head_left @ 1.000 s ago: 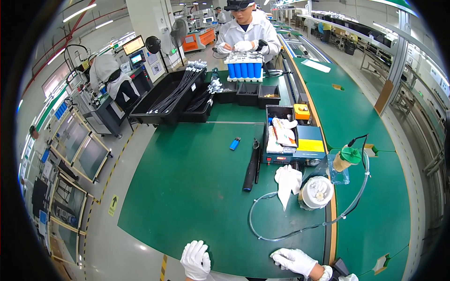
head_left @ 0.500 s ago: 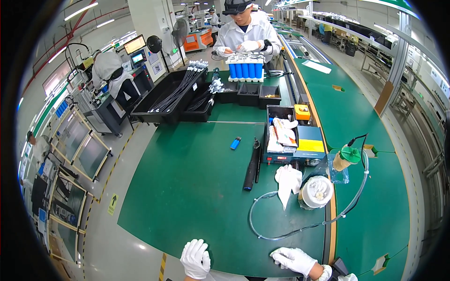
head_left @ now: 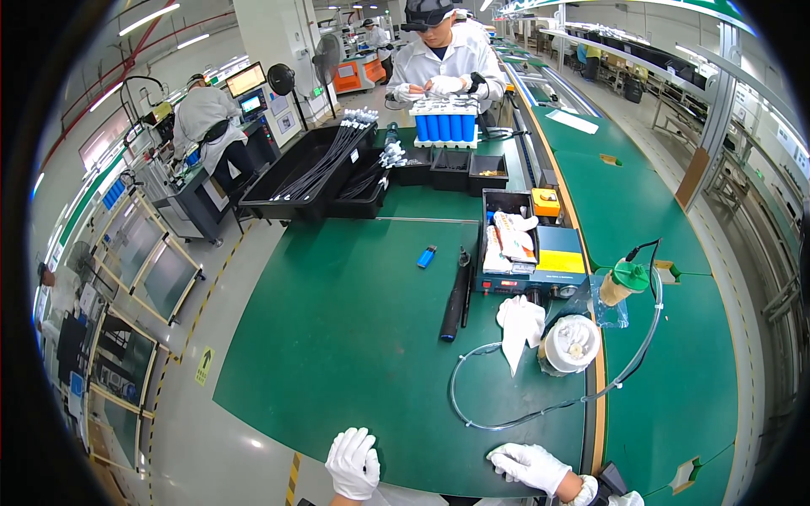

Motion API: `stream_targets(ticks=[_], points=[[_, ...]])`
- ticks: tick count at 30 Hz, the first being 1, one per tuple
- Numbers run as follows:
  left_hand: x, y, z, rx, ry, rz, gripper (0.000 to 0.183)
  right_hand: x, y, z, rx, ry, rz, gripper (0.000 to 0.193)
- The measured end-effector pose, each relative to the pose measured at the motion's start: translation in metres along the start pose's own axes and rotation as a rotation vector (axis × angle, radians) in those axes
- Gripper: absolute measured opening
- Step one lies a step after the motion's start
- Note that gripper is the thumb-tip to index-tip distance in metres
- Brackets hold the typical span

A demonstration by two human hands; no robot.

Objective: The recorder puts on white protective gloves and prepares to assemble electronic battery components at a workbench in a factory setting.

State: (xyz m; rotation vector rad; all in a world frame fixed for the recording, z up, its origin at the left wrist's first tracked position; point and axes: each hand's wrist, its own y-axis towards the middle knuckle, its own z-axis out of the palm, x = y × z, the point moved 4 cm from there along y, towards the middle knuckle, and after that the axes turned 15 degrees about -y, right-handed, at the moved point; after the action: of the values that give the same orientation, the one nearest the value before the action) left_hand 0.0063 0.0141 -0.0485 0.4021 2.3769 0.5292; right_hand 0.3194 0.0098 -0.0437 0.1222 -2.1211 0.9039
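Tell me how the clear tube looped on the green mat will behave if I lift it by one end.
The clear tube lies in a loose curve, so it is probably floppy and would sag and trail rather than rise as one piece. It looks thin and likely light. Its far end runs up toward the green-capped bottle, so a pull might tug or tip that.

The co-worker (head_left: 439, 63) across the green table (head_left: 354, 337) has shifted their gloved hands slightly over the blue cells (head_left: 445, 126).
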Motion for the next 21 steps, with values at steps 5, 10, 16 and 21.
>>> stream_targets(ticks=[5, 10, 16, 21], points=[[-0.0002, -0.0004, -0.0002, -0.003, -0.002, -0.001, 0.021, 0.0, -0.0003, 0.0004, 0.002, -0.001, 0.006, 0.04], [0.0005, -0.0011, 0.0003, 0.005, 0.001, -0.01, 0.021, 0.0018, -0.0008, -0.0004, 0.002, -0.019, 0.002, 0.041], [0.0021, -0.0038, 0.0007, -0.006, 0.01, 0.002, 0.021, 0.0025, -0.0017, -0.0004, -0.006, -0.004, 0.001, 0.04], [0.0001, -0.0027, 0.0002, -0.014, 0.011, 0.009, 0.02, 0.001, -0.0009, -0.0004, -0.009, -0.017, -0.006, 0.04]])
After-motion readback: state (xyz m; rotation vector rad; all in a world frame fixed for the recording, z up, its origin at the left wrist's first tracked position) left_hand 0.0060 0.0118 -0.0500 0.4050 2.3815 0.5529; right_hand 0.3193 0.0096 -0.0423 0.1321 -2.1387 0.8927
